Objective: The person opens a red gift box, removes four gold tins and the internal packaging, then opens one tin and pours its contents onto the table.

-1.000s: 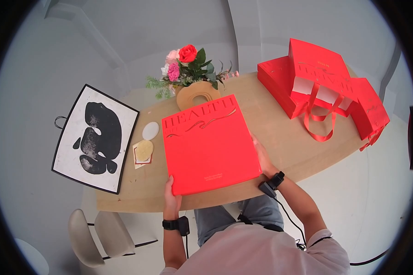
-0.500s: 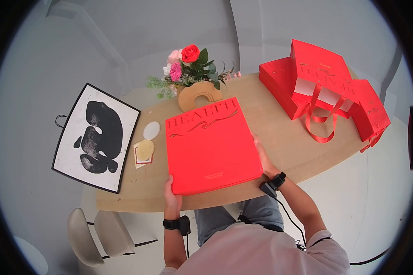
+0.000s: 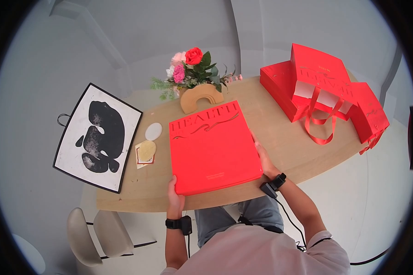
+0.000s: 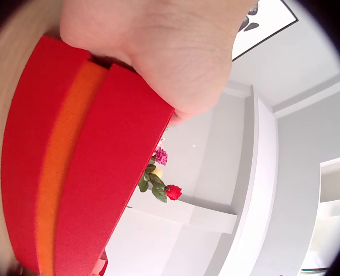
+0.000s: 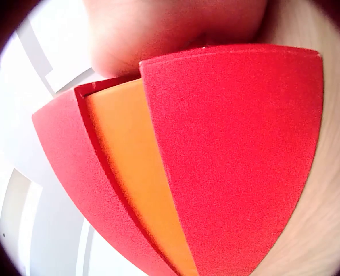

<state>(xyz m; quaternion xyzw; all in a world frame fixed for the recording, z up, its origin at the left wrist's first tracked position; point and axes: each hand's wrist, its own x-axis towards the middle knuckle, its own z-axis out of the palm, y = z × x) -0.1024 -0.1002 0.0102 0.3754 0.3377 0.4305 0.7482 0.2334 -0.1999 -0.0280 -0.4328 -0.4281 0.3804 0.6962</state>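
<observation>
A large red gift box (image 3: 215,151) with HEALTH lettering and a wavy gold line lies over the front of the table. My left hand (image 3: 175,195) grips its near left corner, the thumb along the left side. On the right side, my right hand (image 3: 265,160) holds the box near its front corner. Both wrist views reveal an orange band (image 4: 66,138) between the red lid (image 4: 109,155) and the red base (image 4: 35,132). Most of the fingers are hidden by the box and the palms.
Behind the box stands an arch-shaped vase (image 3: 186,98) with flowers (image 3: 193,57). A framed black-and-white picture (image 3: 131,119) and round coasters (image 3: 153,131) are to the left. Red boxes (image 3: 275,91) and a bag with ribbon handles (image 3: 319,137) fill the far right. A chair (image 3: 112,233) stands front left.
The box's far edge has dropped lower and away from the vase, whose foot now shows. Both hands keep their hold on the box. The head view has shifted slightly.
</observation>
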